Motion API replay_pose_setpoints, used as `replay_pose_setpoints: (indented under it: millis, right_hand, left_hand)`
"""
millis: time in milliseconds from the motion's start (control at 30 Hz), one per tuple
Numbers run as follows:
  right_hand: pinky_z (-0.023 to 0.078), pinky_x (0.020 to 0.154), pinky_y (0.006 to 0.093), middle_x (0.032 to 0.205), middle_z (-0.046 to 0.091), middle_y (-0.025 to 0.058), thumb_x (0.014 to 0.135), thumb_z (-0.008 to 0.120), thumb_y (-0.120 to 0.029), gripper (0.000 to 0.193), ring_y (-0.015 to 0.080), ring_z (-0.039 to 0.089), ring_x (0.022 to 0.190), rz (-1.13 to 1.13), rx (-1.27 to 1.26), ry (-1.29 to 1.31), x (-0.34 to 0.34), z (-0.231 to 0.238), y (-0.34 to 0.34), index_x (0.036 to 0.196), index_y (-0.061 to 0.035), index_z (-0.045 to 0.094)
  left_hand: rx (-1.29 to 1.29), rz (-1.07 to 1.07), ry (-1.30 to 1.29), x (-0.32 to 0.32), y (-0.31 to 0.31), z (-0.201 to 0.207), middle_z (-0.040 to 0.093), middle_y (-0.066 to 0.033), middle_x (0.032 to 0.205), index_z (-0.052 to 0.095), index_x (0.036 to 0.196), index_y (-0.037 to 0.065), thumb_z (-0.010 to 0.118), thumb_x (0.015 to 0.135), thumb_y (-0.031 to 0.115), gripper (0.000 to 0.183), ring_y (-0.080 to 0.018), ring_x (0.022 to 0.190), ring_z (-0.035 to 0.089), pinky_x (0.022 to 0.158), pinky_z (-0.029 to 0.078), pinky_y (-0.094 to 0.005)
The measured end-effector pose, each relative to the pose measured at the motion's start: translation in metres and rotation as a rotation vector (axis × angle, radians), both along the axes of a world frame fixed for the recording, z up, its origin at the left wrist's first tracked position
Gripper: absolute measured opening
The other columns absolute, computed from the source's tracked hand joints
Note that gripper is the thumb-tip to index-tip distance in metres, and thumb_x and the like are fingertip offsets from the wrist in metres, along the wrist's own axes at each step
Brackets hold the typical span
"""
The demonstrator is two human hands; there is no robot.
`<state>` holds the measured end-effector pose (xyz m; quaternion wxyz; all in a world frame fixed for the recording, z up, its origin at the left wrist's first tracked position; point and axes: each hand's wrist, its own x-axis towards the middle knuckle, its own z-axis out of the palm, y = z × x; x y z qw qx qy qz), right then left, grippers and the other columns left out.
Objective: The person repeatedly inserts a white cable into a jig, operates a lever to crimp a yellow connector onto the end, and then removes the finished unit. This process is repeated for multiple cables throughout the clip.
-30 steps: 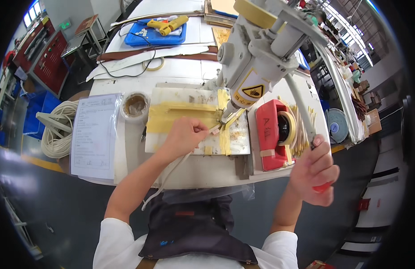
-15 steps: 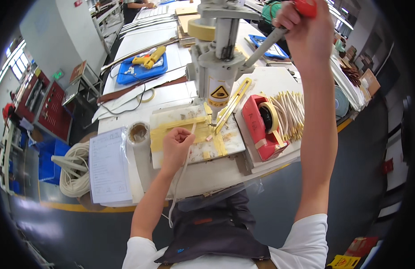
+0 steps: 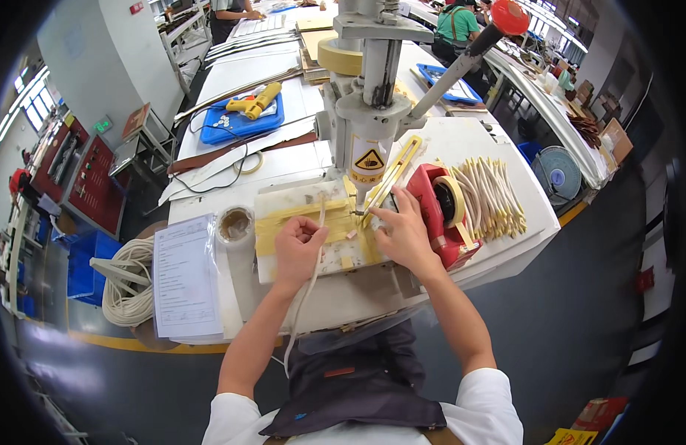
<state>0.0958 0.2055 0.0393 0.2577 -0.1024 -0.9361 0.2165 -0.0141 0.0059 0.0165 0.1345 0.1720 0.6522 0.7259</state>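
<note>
My left hand point(image 3: 298, 256) is closed, pinching a white cord point(image 3: 307, 293) whose upper end points toward the press; the rest hangs over the table's near edge. My right hand point(image 3: 408, 236) is by the press tip, fingers spread and reaching left, with nothing visible in them. The grey hand press point(image 3: 365, 122) stands over a white block point(image 3: 306, 194) covered partly in yellow tape. Its lever point(image 3: 454, 73), ending in a red knob point(image 3: 509, 16), slants up to the right, untouched. A small pale piece point(image 3: 351, 233) lies on the block between my hands.
A red tape dispenser point(image 3: 441, 215) stands right of my right hand, beside a bundle of yellow-tipped white cords point(image 3: 491, 196). A tape roll point(image 3: 235, 224) and a printed sheet point(image 3: 186, 278) lie left. Behind is a blue tray point(image 3: 243, 130) with a yellow glue gun point(image 3: 255, 102). A cord coil point(image 3: 128, 282) hangs low left.
My right hand has let go of the red-knobbed lever and come down to the press tip. My left hand stays at the block with the cord.
</note>
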Motion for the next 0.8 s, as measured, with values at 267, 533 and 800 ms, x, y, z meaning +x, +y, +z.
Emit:
replay_pose_setpoints:
  millis: [267,533,800]
  right_hand:
    - [0.044,0.110,0.0505,0.146,0.049,0.0262,0.073,0.068,-0.002,0.027,0.0439,0.043,0.141,0.092,0.134,-0.060,-0.033,-0.012,0.011,0.098,-0.0050,0.078]
    - [0.053,0.087,0.0425,0.111,0.070,0.0094,0.074,0.073,-0.003,0.018,0.0289,0.066,0.103,0.074,0.204,0.280,-0.005,0.000,0.004,0.091,-0.0075,0.073]
    - [0.058,0.070,0.0297,0.092,0.071,0.0088,0.074,0.077,0.011,0.023,0.0191,0.070,0.081,-0.193,0.084,0.692,0.117,0.090,0.020,0.090,-0.0037,0.069]
  left_hand:
    - [-0.041,-0.019,0.017,-0.001,-0.003,0.003,0.063,-0.0024,0.074,0.060,0.090,-0.002,0.075,0.091,0.004,0.016,-0.0053,0.057,0.058,0.050,0.049,-0.0225]
    - [0.002,-0.012,-0.009,-0.003,0.000,-0.008,0.064,-0.0032,0.076,0.060,0.091,-0.001,0.074,0.091,0.002,0.014,-0.0065,0.058,0.060,0.050,0.048,-0.0229]
    - [0.044,-0.002,-0.028,-0.004,-0.007,-0.011,0.063,-0.0035,0.076,0.060,0.093,0.001,0.074,0.091,0.002,0.014,-0.0084,0.056,0.060,0.048,0.048,-0.0232]
